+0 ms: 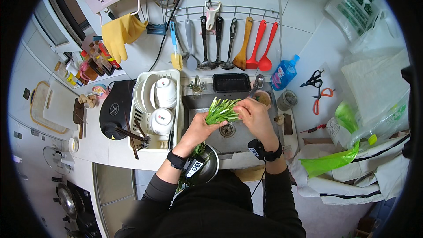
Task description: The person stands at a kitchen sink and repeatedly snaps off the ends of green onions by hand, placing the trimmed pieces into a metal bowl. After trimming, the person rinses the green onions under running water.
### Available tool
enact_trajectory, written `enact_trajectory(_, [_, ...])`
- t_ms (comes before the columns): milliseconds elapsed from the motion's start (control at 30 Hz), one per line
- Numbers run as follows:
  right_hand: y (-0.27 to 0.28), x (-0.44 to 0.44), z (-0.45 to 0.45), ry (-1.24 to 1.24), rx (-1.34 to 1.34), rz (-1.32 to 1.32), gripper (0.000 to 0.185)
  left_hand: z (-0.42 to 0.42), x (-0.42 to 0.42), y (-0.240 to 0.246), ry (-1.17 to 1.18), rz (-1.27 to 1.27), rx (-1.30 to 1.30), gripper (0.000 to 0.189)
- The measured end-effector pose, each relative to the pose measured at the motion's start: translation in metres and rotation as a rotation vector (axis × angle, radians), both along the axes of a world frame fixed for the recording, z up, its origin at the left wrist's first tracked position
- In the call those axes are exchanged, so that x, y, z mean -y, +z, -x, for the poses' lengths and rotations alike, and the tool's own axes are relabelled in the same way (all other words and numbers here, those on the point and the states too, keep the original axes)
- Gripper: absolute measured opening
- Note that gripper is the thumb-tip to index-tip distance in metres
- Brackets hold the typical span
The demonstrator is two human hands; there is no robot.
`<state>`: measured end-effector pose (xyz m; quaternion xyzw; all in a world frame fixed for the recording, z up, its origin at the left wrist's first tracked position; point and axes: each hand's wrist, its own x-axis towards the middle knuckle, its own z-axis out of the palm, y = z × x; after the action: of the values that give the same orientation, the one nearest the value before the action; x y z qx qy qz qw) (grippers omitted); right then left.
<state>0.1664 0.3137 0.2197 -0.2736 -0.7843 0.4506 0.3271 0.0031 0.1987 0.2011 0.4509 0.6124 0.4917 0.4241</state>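
Note:
My left hand (199, 128) is closed around a bunch of green chives (220, 110), holding it over the stainless steel sink (243, 142). The pale cut ends point up and away from me. At the right side of the bunch, my right hand (257, 116) pinches at the stem ends with thumb and fingers. Long green leaves (199, 149) hang down below my left wrist, partly hidden by the arm. Under that wrist, a metal bowl (213, 165) sits at the counter's front edge. The sink drain (227, 130) shows just below the bunch.
Left of the sink stands a white dish rack (176, 105) with bowls, plates and chopsticks. A tap (197, 86) and black tray (231, 83) line the back edge. Blue detergent (283, 74) and a jar (287, 100) stand right. Utensils hang from a wall rack (228, 8).

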Motion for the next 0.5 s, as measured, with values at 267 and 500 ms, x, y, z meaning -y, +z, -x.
enact_trajectory(267, [0.002, -0.015, -0.015, -0.235, -0.158, 0.153, 0.010, 0.007, 0.005, 0.004, 0.024, 0.125, 0.193, 0.028])
enact_trajectory(500, [-0.001, -0.009, -0.020, -0.241, -0.350, 0.292, 0.010, 0.010, 0.003, 0.005, 0.071, 0.218, 0.433, 0.027])
